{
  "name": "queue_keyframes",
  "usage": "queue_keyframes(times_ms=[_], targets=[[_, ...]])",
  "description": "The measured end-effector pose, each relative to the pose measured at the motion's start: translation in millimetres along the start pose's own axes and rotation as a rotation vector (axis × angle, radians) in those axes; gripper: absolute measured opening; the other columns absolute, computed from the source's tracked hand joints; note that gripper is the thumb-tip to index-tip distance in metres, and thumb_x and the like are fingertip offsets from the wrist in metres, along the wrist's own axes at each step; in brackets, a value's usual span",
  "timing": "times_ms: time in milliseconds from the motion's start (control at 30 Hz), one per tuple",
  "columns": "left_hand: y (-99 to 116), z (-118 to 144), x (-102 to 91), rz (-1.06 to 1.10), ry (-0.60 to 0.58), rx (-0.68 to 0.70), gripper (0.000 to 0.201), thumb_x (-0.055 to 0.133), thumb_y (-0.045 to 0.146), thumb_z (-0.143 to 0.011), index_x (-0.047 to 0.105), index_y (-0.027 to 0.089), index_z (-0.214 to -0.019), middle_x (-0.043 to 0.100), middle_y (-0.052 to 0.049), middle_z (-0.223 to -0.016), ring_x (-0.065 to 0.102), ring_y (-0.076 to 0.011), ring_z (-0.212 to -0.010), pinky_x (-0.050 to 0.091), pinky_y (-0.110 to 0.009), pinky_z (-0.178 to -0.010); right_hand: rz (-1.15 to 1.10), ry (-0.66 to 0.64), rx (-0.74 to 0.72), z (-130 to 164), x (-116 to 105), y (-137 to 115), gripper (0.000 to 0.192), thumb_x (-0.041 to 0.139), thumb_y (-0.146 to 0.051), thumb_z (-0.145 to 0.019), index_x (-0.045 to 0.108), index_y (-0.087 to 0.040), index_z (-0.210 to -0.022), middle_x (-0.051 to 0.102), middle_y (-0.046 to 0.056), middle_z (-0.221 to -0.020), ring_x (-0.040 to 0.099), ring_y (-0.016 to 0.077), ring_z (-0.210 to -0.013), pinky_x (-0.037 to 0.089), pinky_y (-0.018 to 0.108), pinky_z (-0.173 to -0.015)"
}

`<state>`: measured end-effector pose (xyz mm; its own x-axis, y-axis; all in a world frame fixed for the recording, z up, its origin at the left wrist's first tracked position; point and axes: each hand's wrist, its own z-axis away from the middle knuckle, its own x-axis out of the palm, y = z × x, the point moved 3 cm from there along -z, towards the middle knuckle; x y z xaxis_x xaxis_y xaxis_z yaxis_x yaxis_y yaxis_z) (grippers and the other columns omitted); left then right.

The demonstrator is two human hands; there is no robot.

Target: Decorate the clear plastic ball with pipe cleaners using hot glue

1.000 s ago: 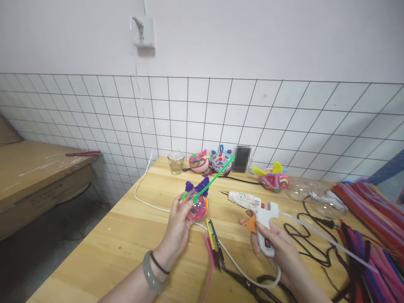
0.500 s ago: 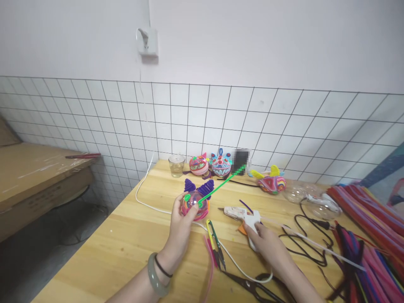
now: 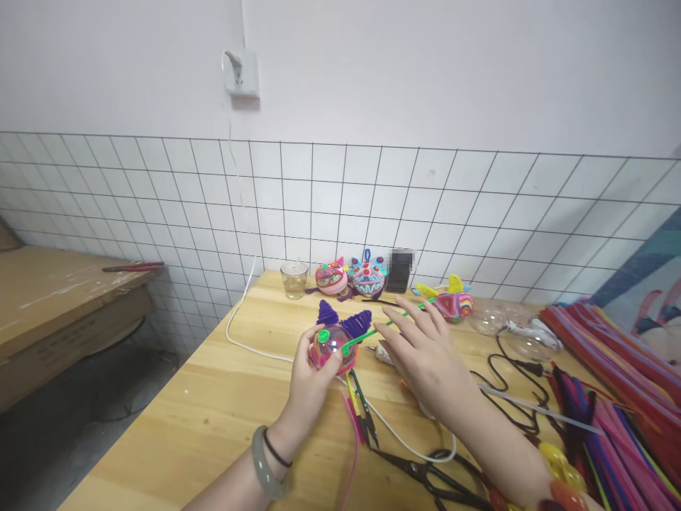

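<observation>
Gripping the clear ball point(image 3: 333, 347) with purple ears, the left hand point(image 3: 311, 376) is holding it just above the counter point(image 3: 223, 419). The right hand point(image 3: 425, 355), fingers spread and empty, is now hovering beside the ball; half a second ago it was resting on the glue gun point(image 3: 380, 353). That gun is mostly lying hidden beneath the palm, only its nozzle showing.

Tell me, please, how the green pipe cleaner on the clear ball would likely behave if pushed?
The green pipe cleaner looks thin and fuzzy, so it probably bends easily. It juts sideways from the ball in the left hand, so a nudge would likely swing its free end. It seems very light.
</observation>
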<state>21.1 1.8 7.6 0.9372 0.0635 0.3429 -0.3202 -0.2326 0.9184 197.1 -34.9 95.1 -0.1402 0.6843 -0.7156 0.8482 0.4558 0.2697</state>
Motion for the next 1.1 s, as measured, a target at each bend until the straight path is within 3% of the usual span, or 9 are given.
queue_keyframes(times_ms=[100, 233, 333, 767, 900, 1100], targets=[[1, 0, -0.1, -0.004, -0.005, 0.019, 0.043, 0.075, 0.028, -0.069, 0.058, 0.022, -0.108, 0.066, -0.006, -0.107, 0.062, -0.0222, -0.101, 0.045, -0.034, -0.091, -0.051, -0.093, 0.016, -5, 11, 0, 0.022, 0.046, -0.014, -0.095, 0.067, -0.017, -0.102, 0.072, 0.01, -0.098, 0.058, 0.0288, -0.105, 0.027, 0.057, -0.102], [3, 0, 0.3, -0.006, -0.005, 0.027, 0.041, 0.073, 0.028, -0.071, 0.057, 0.022, -0.109, 0.065, -0.005, -0.107, 0.062, -0.0212, -0.101, 0.046, -0.033, -0.091, -0.215, -0.129, 0.088, 3, 26, -5, 0.022, 0.047, -0.018, -0.095, 0.069, -0.017, -0.097, 0.071, 0.007, -0.078, 0.063, 0.0207, -0.076, 0.045, 0.037, -0.078], [1, 0, -0.4, 0.0, 0.009, 0.014, 0.043, 0.072, 0.029, -0.072, 0.055, 0.023, -0.111, 0.065, -0.005, -0.108, 0.062, -0.0204, -0.101, 0.046, -0.033, -0.091, -0.356, -0.124, 0.169, 9, 33, -12, 0.024, 0.046, -0.021, -0.096, 0.069, -0.016, -0.098, 0.072, 0.008, -0.082, 0.065, 0.0207, -0.076, 0.048, 0.032, -0.071], [-4, -2, -2.9, -0.069, 0.02, 0.034, 0.044, 0.069, 0.033, -0.075, 0.051, 0.023, -0.114, 0.061, -0.005, -0.112, 0.059, -0.0201, -0.104, 0.045, -0.035, -0.094, -0.654, -0.03, 0.364, 20, 50, -41, 0.032, 0.044, -0.018, -0.092, 0.068, -0.014, -0.112, 0.074, 0.013, -0.098, 0.07, 0.0235, -0.086, 0.054, 0.035, -0.079], [-5, -4, -3.8, -0.079, 0.04, 0.037, 0.046, 0.069, 0.032, -0.075, 0.05, 0.023, -0.115, 0.059, -0.005, -0.116, 0.058, -0.0214, -0.108, 0.043, -0.036, -0.096, -0.694, -0.035, 0.384, 19, 50, -46, 0.032, 0.044, -0.018, -0.091, 0.069, -0.011, -0.111, 0.075, 0.014, -0.094, 0.07, 0.0234, -0.082, 0.054, 0.035, -0.076], [-3, -3, -2.7, -0.065, 0.033, 0.049, 0.046, 0.069, 0.031, -0.075, 0.049, 0.022, -0.116, 0.059, -0.006, -0.116, 0.058, -0.0213, -0.108, 0.043, -0.036, -0.097, -0.687, -0.009, 0.39, 15, 45, -53, 0.03, 0.046, -0.016, -0.09, 0.071, -0.009, -0.105, 0.071, 0.01, -0.072, 0.065, 0.0207, -0.064, 0.051, 0.03, -0.059]])
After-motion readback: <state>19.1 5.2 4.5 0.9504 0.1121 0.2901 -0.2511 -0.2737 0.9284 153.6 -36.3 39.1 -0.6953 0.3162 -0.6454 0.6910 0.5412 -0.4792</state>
